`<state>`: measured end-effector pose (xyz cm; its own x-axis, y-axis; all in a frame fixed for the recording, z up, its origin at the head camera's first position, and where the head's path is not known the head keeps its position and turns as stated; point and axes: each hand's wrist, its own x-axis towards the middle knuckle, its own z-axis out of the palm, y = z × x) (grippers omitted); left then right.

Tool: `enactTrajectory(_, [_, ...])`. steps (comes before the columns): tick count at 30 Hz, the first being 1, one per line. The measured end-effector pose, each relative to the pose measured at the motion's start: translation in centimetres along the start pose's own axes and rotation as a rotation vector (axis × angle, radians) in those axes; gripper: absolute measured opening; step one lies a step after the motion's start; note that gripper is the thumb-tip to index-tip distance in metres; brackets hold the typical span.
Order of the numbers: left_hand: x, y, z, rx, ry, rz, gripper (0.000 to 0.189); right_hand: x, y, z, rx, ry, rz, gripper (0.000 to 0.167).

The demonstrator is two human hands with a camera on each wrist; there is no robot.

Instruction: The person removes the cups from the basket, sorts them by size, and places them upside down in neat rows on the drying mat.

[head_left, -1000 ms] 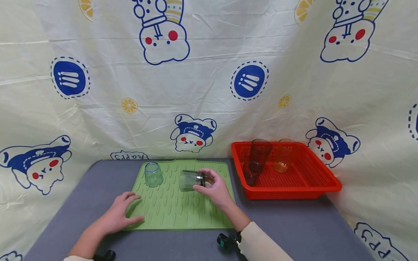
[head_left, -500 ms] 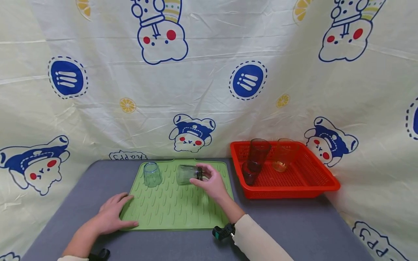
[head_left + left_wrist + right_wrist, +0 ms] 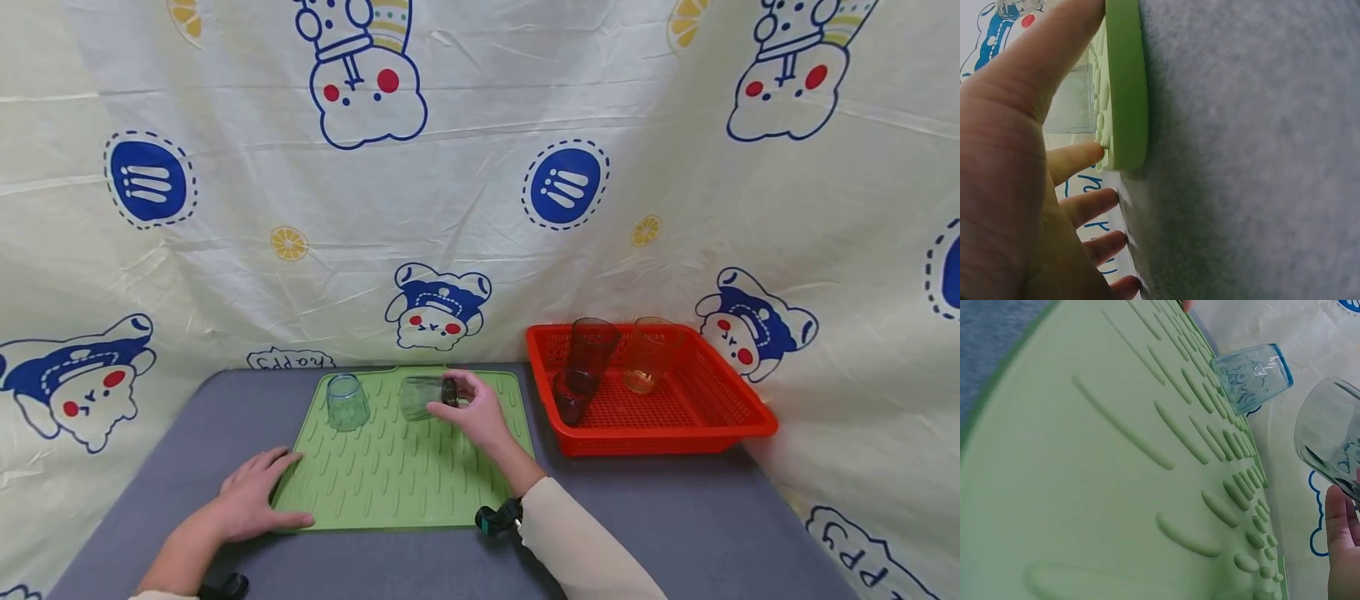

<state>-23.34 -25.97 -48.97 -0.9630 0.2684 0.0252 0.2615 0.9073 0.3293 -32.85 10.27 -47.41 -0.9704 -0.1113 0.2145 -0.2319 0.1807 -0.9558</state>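
Note:
My right hand (image 3: 476, 417) grips a clear greyish drinking glass (image 3: 422, 398) near its dark thick base. The glass lies sideways in the air above the green ribbed drying mat (image 3: 405, 500), its mouth pointing left. In the right wrist view, part of this glass (image 3: 1329, 437) runs off the right edge. A bluish tumbler (image 3: 347, 404) stands upside down on the mat to its left. My left hand (image 3: 251, 498) rests with spread fingers at the mat's front left corner. In the left wrist view, its thumb and one finger touch the mat (image 3: 1127, 94), while other fingertips reach the table.
To the right of the mat stands a red plastic basket (image 3: 675, 446). Inside it lean a dark tall glass (image 3: 592, 346), with a smaller dark glass part (image 3: 573, 396) below it, and a clear glass (image 3: 645, 358). A patterned curtain (image 3: 480, 208) hangs behind the grey table (image 3: 675, 517).
My right hand has carried the greyish glass slightly left and toward the back. My left hand has shifted left and settled at the mat's corner. The view has drifted a little.

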Motion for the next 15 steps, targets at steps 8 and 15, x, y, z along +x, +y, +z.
enactTrajectory(8, [-0.4, -0.3, -0.4, -0.011, -0.018, -0.004, 0.104, 1.1, -0.2, 0.8, -0.019, -0.002, 0.02, 0.06])
enactTrajectory(15, [-0.2, -0.4, -0.4, -0.004, -0.035, -0.009, 0.105, 2.4, 0.2, 1.5, -0.029, 0.017, 0.014, 0.06])
